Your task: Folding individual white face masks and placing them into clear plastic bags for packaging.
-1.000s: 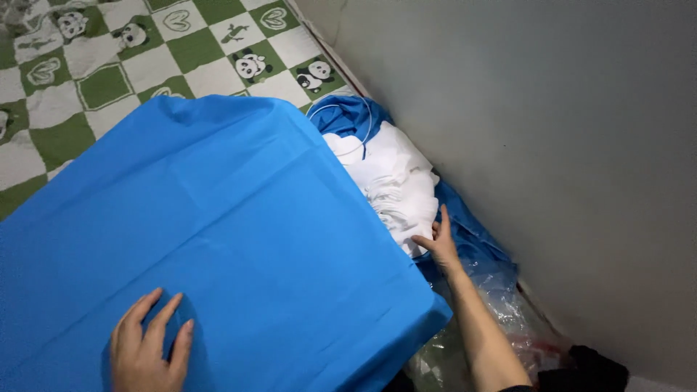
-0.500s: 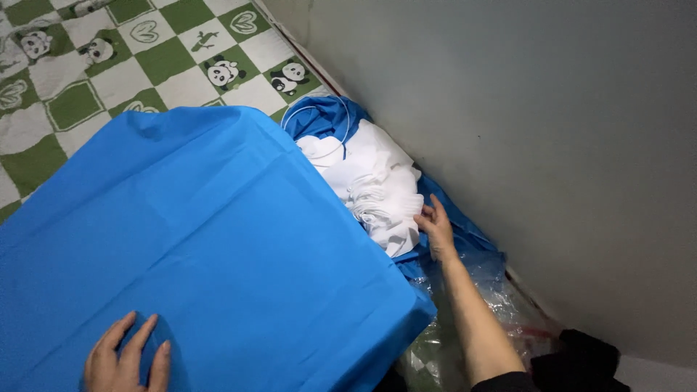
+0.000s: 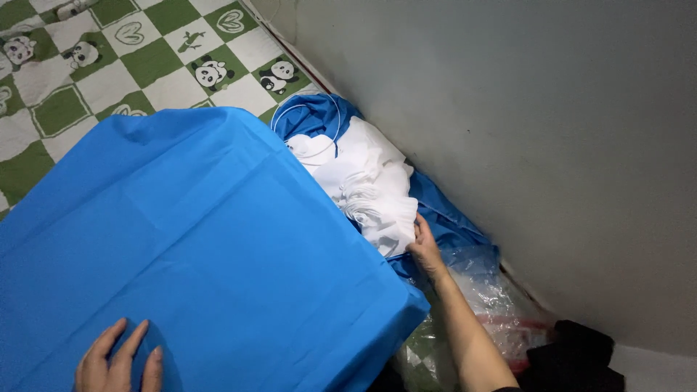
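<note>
A large bright blue sheet lies spread flat across a raised surface and fills most of the view. My left hand rests flat on its near edge, fingers apart. My right hand reaches past the sheet's right edge and touches the lower end of a stack of white folded pieces, fingers curled at its edge. The white stack lies on more blue fabric beside the wall. Whether my right hand grips the stack or only touches it is unclear.
A grey wall runs close along the right. A green and white checkered mat with panda prints covers the floor at the back. Crumpled clear plastic and a dark cloth lie at the lower right.
The view has shifted, so the sheet and stack sit lower left in frame. My right hand stays at the white stack's end. My left hand stays flat on the sheet's near edge.
</note>
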